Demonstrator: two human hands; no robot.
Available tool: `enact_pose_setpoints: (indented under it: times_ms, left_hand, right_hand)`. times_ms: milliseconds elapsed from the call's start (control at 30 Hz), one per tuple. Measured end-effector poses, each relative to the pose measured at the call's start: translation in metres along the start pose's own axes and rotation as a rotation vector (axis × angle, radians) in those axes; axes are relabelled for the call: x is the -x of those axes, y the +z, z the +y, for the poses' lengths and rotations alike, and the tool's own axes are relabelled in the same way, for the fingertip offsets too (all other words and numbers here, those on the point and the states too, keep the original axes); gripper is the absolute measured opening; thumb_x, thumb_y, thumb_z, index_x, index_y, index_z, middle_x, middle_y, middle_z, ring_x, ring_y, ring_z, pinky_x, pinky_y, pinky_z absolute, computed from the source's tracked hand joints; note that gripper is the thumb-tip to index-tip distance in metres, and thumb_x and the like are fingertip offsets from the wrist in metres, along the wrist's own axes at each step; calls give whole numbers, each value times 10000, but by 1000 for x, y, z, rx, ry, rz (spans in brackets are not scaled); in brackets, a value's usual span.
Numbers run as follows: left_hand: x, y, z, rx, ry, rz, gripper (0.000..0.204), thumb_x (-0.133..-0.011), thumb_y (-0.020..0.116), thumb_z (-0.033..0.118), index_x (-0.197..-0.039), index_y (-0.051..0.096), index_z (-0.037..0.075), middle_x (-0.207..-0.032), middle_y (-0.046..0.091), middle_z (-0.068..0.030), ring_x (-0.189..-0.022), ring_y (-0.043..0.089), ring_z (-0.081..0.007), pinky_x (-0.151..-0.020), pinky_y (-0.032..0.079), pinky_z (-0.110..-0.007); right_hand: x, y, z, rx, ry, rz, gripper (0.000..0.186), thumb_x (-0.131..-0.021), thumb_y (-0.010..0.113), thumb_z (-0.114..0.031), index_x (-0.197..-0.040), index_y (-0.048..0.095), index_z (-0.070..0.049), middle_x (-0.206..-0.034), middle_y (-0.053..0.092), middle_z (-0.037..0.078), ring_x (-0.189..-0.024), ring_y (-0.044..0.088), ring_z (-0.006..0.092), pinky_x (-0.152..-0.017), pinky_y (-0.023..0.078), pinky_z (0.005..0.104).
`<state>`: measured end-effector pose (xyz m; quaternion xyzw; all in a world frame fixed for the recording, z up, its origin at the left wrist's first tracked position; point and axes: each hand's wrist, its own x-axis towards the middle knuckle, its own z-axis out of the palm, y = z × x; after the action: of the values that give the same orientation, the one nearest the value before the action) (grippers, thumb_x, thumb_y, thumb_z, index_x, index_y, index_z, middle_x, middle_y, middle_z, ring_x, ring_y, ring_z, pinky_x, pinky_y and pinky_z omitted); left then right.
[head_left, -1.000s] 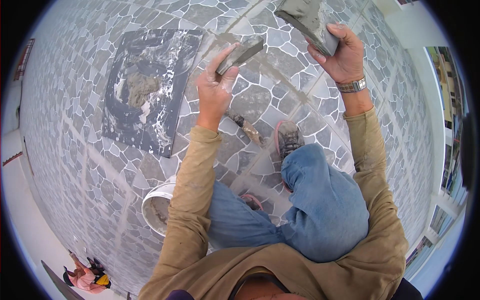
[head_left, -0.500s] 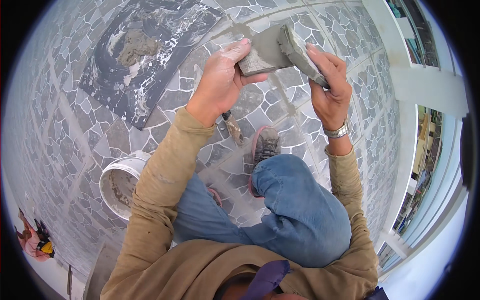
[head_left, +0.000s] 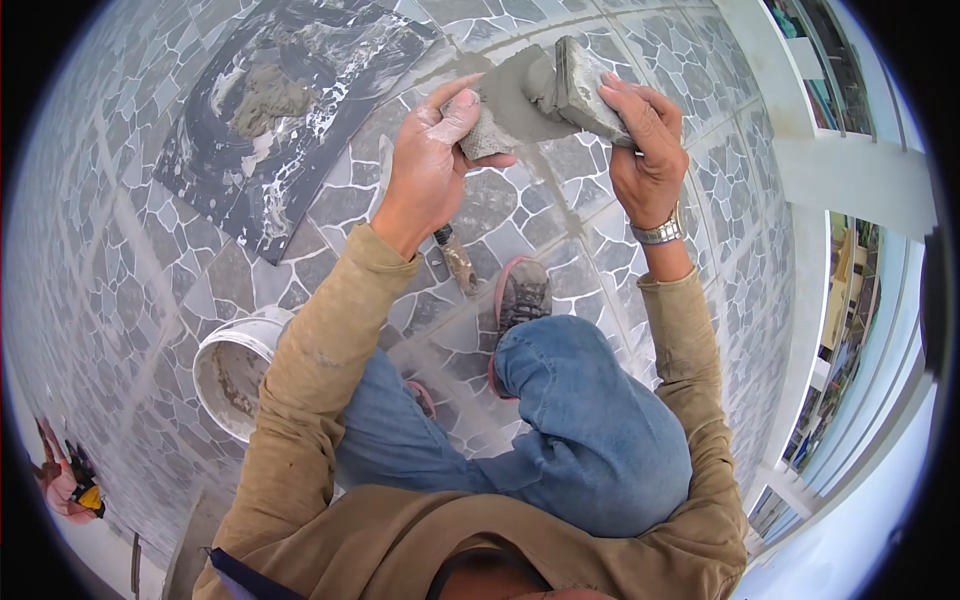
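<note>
A small flat grey slab (head_left: 490,135), its face spread with wet mortar (head_left: 510,98), is gripped at its left edge by my left hand (head_left: 428,150). My fingers and thumb close round that edge. In my right hand (head_left: 650,155) is a thick, pale, mortar-caked block (head_left: 590,95), pinched between the fingers and thumb. The block stands tilted on edge at the slab's right end, and a lump of mortar (head_left: 540,82) bulges where they meet. What the block is made of, I cannot tell. White residue coats my left thumb.
At the far left, a dark board (head_left: 330,140) carries a mortar heap (head_left: 268,100). A white bucket (head_left: 225,380) stands by my left forearm. A worn-handled tool (head_left: 456,262) lies near my shoe (head_left: 523,292) on the stone-patterned floor (head_left: 490,205). White posts and ledge (head_left: 850,165) run along the right.
My right hand has shifted slightly left and turned the block, showing more of its pale face. Mortar now bulges between block and slab. My left hand has moved slightly left with the slab.
</note>
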<state>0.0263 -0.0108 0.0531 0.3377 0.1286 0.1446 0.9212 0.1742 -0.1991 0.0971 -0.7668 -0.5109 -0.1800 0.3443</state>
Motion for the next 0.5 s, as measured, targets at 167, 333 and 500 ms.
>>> enact_pose_setpoints:
  times_ms: [167,333,500]
  left_hand:
    - [-4,9,12,56,21,-99,358,-1067,501,218,-1339,538,-11,-1192,675,-100,-977,711,-185,-743,658,-360]
    - [-1,-2,6,118,-143,61,341,-1073,471,213,-1318,554,-9,-1187,680,-101,-991,712,-184,-743,659,-340]
    - [4,9,5,112,-199,111,331,-1081,450,217,-1295,571,-4,-1186,689,-96,-986,720,-182,-734,659,-322]
  right_hand:
    - [10,-12,29,223,-14,16,588,-703,588,153,-1191,743,-135,-1188,747,46,-1079,647,240,-951,495,346]
    - [9,-1,-21,-359,583,169,466,-852,668,70,-1295,679,-75,-1116,750,40,-944,658,123,-859,515,285]
    - [15,17,-36,-315,418,82,516,-843,643,83,-1330,658,-88,-1158,716,70,-980,652,148,-890,514,287]
